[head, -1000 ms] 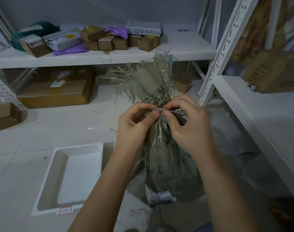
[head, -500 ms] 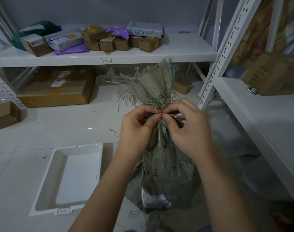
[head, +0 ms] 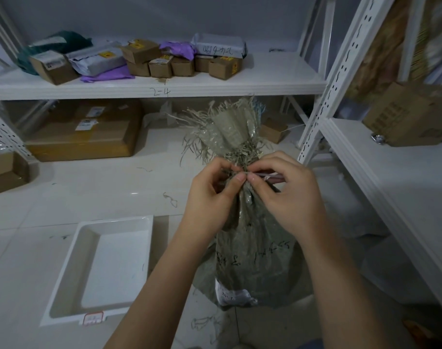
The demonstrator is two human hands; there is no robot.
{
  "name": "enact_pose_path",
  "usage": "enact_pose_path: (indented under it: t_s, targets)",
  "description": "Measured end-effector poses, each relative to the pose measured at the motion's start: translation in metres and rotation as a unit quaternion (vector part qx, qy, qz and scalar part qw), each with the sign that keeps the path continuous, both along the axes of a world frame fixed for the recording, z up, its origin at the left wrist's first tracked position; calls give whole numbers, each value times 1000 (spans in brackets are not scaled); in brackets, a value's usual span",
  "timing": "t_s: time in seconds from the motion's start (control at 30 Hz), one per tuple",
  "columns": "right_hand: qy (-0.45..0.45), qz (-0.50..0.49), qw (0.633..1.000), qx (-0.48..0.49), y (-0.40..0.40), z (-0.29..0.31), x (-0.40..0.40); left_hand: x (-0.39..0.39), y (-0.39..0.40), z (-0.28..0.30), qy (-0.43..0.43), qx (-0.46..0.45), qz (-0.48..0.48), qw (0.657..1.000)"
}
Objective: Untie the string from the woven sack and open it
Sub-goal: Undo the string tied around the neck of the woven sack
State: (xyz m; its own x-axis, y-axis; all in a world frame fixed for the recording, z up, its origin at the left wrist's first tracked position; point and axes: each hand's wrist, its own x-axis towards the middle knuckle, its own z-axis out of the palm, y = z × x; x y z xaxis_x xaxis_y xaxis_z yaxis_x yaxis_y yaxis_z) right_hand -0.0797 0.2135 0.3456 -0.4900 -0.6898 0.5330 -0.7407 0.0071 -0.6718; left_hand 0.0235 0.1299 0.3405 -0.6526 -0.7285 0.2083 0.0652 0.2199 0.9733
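A grey-green woven sack point(head: 255, 260) stands upright on the floor, its frayed top point(head: 230, 127) bunched above a tied neck. A pale pinkish string point(head: 270, 176) wraps the neck and sticks out to the right. My left hand point(head: 210, 200) pinches at the knot from the left with thumb and forefinger. My right hand point(head: 288, 195) pinches the string from the right, fingertips almost touching the left hand's. The knot itself is hidden behind my fingers.
A white plastic tray point(head: 71, 273) lies on the tiled floor to the left. A white shelf point(head: 164, 83) behind holds small cardboard boxes and mailer bags, with a large box point(head: 84, 137) under it. A second shelf unit point(head: 391, 177) with a box stands to the right.
Both hands have stayed pinched at the sack's neck with small finger shifts. The sack's top has swayed slightly to the right and stands more upright.
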Motion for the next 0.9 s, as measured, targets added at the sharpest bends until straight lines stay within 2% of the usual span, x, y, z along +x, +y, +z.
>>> enact_pose_path:
  t_s: [0.27, 0.5, 0.57, 0.73, 0.9]
  targets:
    - [12, 13, 1000, 0, -1, 1, 1, 1, -5, 0, -29, 26, -27, 999]
    - [-39, -13, 999, -19, 0, 1, -1, 6, -6, 8, -27, 146, -35, 988]
    - [-44, -12, 999, -21, 0, 1, -2, 6, -5, 9, -20, 141, -41, 989]
    - [-34, 5, 999, -23, -1, -1, -2, 4, 0, 9, -22, 63, -21, 998]
    - [-24, 24, 999, -4, 0, -3, -4, 4, -2, 7, -35, 93, -20, 995]
